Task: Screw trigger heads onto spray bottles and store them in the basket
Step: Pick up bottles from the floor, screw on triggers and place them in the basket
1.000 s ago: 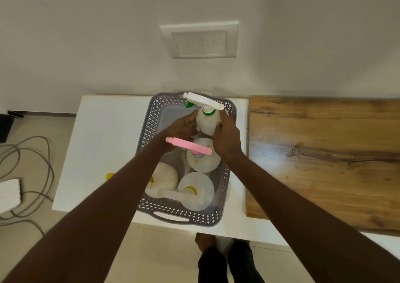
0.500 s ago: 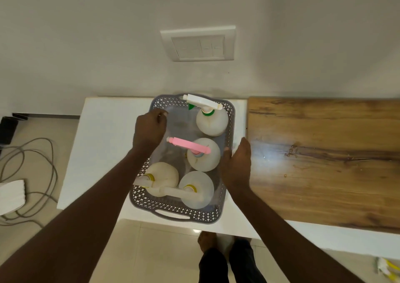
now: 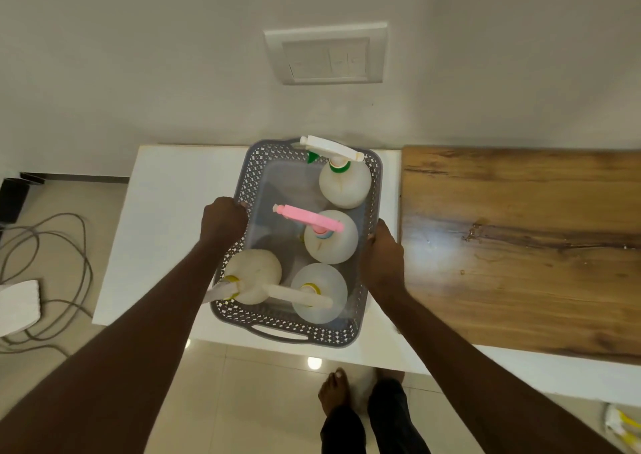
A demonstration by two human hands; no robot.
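The left hand (image 3: 222, 219) is curling its fingers over the basket's (image 3: 277, 328) left rim, while the right hand (image 3: 381, 259) is gripping the right rim. Four bottles (image 3: 331, 236) are standing inside, basket sitting on the white table (image 3: 166, 210).

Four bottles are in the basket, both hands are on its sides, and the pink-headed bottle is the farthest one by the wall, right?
Not quite. In the head view the pink-headed bottle stands in the middle of the basket; the farthest one is the green-collared bottle. The rest holds: four bottles, left hand and right hand on the sides.
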